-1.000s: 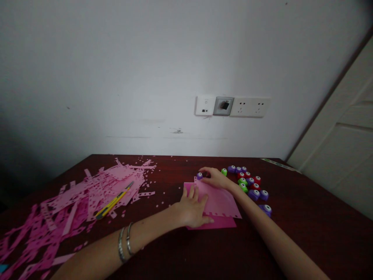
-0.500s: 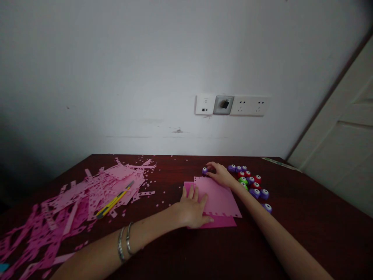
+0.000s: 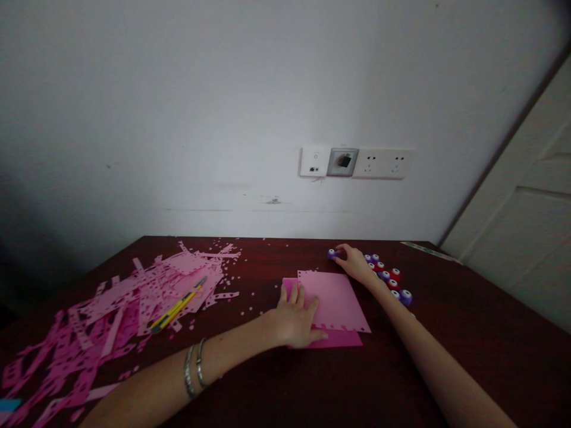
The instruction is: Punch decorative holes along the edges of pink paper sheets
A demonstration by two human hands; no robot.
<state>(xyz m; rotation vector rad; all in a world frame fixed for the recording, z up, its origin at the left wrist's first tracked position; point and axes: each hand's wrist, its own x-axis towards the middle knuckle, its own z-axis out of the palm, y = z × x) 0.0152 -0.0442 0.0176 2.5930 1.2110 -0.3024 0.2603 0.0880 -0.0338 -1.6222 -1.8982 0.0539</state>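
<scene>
And here's the small purple punch [image 3: 332, 254], white-topped, at the far side of the surface [image 3: 267, 386], beyond the paper's far edge. The right hand [image 3: 351, 263] has it: thumb and forefinger curled in a narrow pinch at its right side. Whether it rests on the surface or hangs just above, there's no telling.

It looks light, hard and rounded, probably smooth plastic that could slip a little; the sides of the body seem the natural place to grip, clear of the top.

Nearer in, the left hand [image 3: 294, 321] lies flat, fingers spread, pinching nothing, palm down over the left part of the light pink sheet [image 3: 339, 297]. That sheet, notched along its near edge, overlaps a darker pink sheet [image 3: 343, 340]. Both look thin and light, easy to crease or slide, so broad, flat pressure away from the punched edges suits them best. Over to the right, partly behind the right forearm, sits a cluster of purple and red punches [image 3: 393, 273].
</scene>
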